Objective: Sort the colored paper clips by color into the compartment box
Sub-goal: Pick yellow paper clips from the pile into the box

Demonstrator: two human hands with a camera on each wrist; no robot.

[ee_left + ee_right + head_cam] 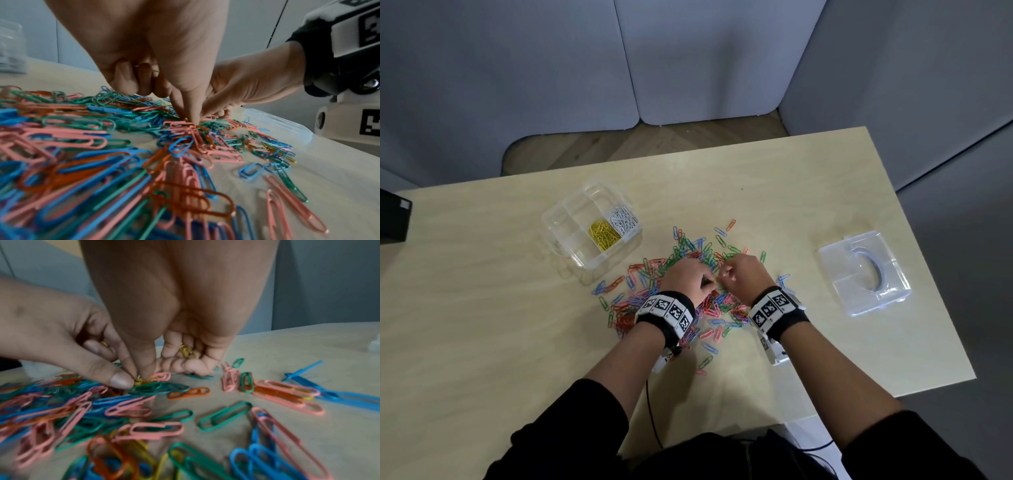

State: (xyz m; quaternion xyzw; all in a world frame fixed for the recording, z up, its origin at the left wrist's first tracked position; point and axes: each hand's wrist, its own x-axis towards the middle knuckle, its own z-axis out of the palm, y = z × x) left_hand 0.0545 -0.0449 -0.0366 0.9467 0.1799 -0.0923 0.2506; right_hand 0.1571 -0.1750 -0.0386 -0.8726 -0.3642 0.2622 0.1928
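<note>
A loose pile of paper clips (688,294) in blue, green, pink and orange lies mid-table, with a few yellow ones mixed in. Both hands are down on it, fingertips meeting. My left hand (707,282) pinches at yellow clips (139,380) on the pile and keeps a yellow clip (103,344) under its curled fingers. My right hand (147,374) pinches at the same spot and holds yellow clips (188,352) in its curled fingers. The clear compartment box (561,219) sits to the left, with yellow clips (604,233) in one cell and white clips (623,219) in the neighbouring one.
The box's clear lid (866,274) lies at the right of the table. A black object (393,219) sits at the far left edge. Grey partition panels (688,61) stand behind the table. A cable (652,418) hangs off the front edge.
</note>
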